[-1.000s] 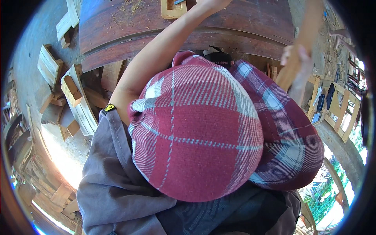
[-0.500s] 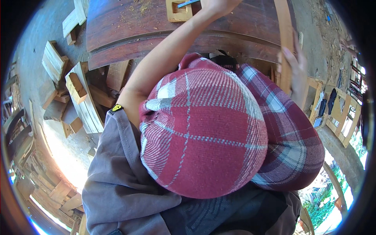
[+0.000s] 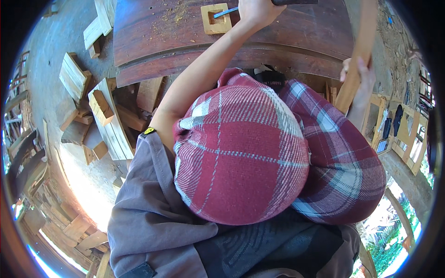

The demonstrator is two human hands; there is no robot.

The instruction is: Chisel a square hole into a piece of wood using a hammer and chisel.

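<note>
At the top of the view my left hand [image 3: 260, 13] is closed around a chisel [image 3: 225, 12]. Its narrow bluish blade slants into the square recess of a small pale wooden block [image 3: 209, 27] lying on the dark reddish tabletop. A dark bar, perhaps the chisel's handle, sticks out on the far side of that hand. Over to the right, past the table's edge, my right hand [image 3: 364, 79] grips a long flat wooden bar [image 3: 354, 84] standing tilted, its upper end cut off by the frame.
Wood chips [image 3: 178, 18] lie scattered on the tabletop [image 3: 157, 28]. Board offcuts [image 3: 111, 121] are piled on the floor at the left. Red plaid cloth [image 3: 245, 162] over my legs fills the middle. A wooden frame [image 3: 408, 134] stands at the right.
My right hand and the wooden bar have swung to the right. The whole view has shifted slightly, showing more of the recessed block. The chisel's blade stays in the recess.
</note>
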